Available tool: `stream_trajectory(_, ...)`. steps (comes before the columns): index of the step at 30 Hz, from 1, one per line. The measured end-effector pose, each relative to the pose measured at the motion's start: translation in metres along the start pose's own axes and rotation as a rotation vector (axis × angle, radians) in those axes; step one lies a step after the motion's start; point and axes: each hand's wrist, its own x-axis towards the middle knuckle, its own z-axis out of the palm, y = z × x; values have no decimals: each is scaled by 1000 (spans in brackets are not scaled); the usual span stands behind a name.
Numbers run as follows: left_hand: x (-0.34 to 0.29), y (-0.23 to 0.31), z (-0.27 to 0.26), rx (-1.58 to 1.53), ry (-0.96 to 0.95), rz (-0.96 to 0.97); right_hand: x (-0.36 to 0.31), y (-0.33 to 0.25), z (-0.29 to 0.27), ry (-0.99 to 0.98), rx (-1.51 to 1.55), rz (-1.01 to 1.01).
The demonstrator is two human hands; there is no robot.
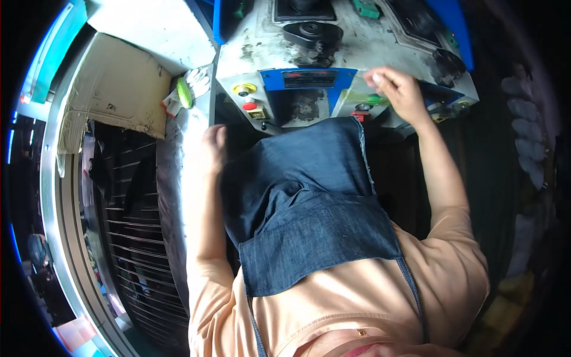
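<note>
My right hand (399, 94) is raised over the front panel of a worn white and blue machine (256, 56), near a green button (373, 99) and a red switch (360, 113). Its fingers are loosely bent, and I see nothing held in them. Beside the metal ledge (202, 119) on the left is my left hand (215, 146). Glare and blur hide most of its fingers, so its grip cannot be made out. A dark denim apron (315, 226) covers my lap between the arms.
A green, cucumber-like object (184, 93) and a pale glove (198, 80) lie on the ledge. The machine carries a red button (251, 104), a yellow-ringed knob (244, 90) and a dark display (309, 79). At left stand a cardboard piece (122, 83) and a rack of thin bars (137, 238).
</note>
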Motion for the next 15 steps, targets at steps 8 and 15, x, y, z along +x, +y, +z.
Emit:
stream_trajectory(8,43,64,67,134,-224,139,-46,131,48,128,-389,58)
stream_trajectory(15,38,74,63,-21,-261,127,-47,130,47,129,-388,203)
